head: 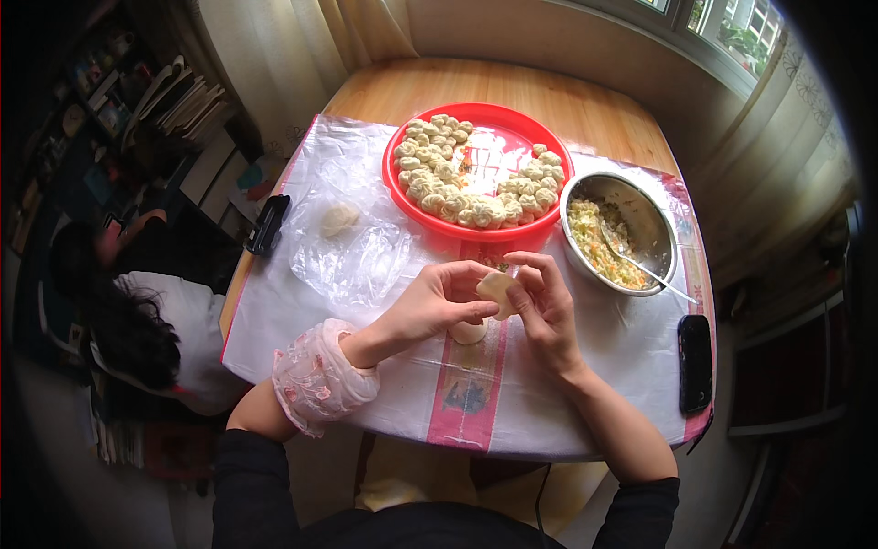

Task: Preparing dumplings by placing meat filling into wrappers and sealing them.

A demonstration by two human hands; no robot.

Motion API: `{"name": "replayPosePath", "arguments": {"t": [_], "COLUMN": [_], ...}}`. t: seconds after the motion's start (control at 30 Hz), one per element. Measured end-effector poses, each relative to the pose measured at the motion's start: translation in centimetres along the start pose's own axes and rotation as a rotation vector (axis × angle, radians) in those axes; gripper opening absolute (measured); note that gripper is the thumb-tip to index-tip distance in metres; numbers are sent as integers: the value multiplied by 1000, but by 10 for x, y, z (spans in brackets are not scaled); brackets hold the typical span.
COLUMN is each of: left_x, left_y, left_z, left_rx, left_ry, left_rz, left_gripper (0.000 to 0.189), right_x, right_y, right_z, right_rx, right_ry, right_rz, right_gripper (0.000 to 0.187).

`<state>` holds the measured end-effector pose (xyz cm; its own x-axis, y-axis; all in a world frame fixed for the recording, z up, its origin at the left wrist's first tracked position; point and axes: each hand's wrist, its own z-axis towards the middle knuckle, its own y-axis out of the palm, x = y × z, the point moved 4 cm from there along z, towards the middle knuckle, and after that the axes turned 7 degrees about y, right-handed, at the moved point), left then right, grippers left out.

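Note:
A thin round dough wrapper (499,294) is held up between my two hands over the table. My right hand (554,322) pinches its right edge between thumb and fingers. On the other side, my left hand (435,302) has its thumb and fingertips at the left edge. Below them, partly hidden by my left hand, another pale dough round (468,333) lies on the tablecloth. Beyond my hands, pleated dumplings (480,209) line the left, front and right of a red round tray (473,233). To the right, a steel bowl (648,195) holds chopped vegetable filling (597,250) and a metal spoon (655,276).
A lump of dough (339,219) sits in a clear plastic bag (357,271) at the left. Near it, a black object (267,225) rests at the table's left edge. A black phone (695,364) lies at the right edge. Another person (171,336) sits beyond the left side.

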<state>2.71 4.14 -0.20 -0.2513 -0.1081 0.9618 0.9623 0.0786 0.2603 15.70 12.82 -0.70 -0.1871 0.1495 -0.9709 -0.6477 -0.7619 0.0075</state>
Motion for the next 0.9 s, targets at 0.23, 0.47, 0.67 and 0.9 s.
{"name": "replayPosePath", "arguments": {"t": [0.23,0.47,0.67,0.9], "left_x": [-1,-3,1,-3], "left_y": [-9,-12,-11,-13], "left_z": [1,0,-1,0], "left_rx": [57,92,42,100], "left_ry": [22,30,67,43], "left_rz": [193,118,208,33], "left_gripper": [22,21,21,29], "right_x": [0,2,2,2], "right_y": [1,-2,-1,4], "right_z": [-1,1,1,1], "right_rx": [-28,-29,-69,-8], "right_ry": [-21,47,16,114], "right_rz": [-81,-29,-94,42], "right_gripper": [34,33,34,38]}}
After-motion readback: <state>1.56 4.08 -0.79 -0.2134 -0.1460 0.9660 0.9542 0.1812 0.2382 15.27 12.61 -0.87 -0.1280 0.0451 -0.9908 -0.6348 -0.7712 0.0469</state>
